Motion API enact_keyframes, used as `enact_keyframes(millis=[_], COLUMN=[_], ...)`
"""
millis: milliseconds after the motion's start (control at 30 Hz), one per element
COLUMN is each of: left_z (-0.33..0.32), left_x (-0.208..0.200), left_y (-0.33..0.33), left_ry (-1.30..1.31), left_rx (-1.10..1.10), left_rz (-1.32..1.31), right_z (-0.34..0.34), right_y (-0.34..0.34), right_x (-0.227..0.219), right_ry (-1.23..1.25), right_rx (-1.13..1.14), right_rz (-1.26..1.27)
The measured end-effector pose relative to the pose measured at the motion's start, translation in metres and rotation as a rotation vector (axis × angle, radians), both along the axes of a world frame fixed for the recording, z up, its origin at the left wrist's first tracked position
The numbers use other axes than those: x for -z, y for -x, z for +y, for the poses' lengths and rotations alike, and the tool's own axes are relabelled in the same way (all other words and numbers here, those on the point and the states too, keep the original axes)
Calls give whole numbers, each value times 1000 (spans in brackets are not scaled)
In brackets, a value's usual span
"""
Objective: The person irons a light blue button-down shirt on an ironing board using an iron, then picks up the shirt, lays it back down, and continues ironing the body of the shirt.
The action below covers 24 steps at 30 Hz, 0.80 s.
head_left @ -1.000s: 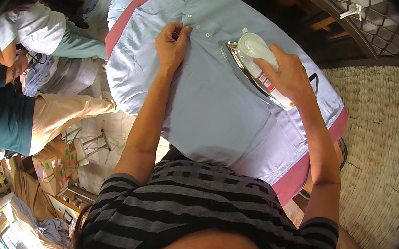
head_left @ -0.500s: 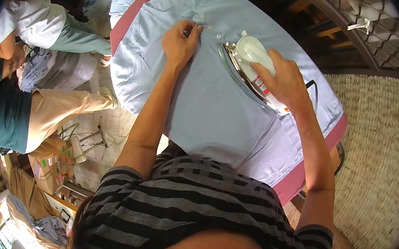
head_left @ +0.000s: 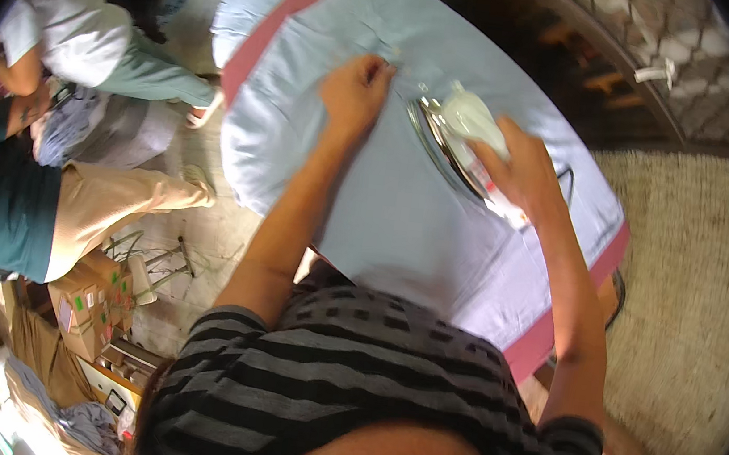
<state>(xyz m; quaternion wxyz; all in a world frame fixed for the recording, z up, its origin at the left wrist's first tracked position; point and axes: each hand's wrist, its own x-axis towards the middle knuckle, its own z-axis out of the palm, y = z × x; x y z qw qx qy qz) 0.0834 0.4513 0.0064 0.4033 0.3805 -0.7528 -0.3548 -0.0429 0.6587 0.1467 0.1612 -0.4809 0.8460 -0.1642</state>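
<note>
A light blue buttoned shirt [head_left: 403, 205] lies spread over a padded ironing surface with a dark pink cover [head_left: 265, 36]. My left hand [head_left: 355, 96] rests at its far part, thumb and fingers pinched together on the cloth beside the row of small pale buttons [head_left: 424, 87]. To the right, my right hand [head_left: 519, 169] is wrapped round the handle of a white and pale green clothes iron [head_left: 469, 116]. The iron is on the shirt just right of the buttons, its shiny metal edge toward my left hand. Motion blurs the iron and the shirt's details.
A black cord [head_left: 565, 183] curves beside my right wrist. At the left are two other people, one in a white top [head_left: 81, 33], one in a dark teal top [head_left: 17, 197]. Cardboard boxes [head_left: 89, 313] stand lower left. Dark wooden latticework [head_left: 637, 43] borders the far right.
The whole view has shifted a little and become blurred. Relative to the buttons, the iron sits slightly nearer to me. My left hand keeps its place by the buttons.
</note>
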Motion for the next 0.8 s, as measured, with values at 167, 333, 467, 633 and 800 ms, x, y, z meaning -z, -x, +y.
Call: enact_keyframes(millis=[167, 333, 467, 633, 800], left_z=[2, -12, -7, -13, -16], left_x=[-5, -4, -1, 0, -5], left_y=[0, 0, -4, -7, -6], left_ry=[28, 97, 65, 129, 122], left_rx=[18, 39, 91, 103, 135], left_rz=[-75, -11, -80, -80, -65], right_z=[4, -7, 4, 20, 20], right_y=[-4, -5, -15, -29, -44], right_x=[5, 11, 11, 12, 13], right_ry=[86, 155, 141, 146, 215], right_rx=[16, -45, 79, 227, 403], right_rz=[3, 27, 22, -82, -226])
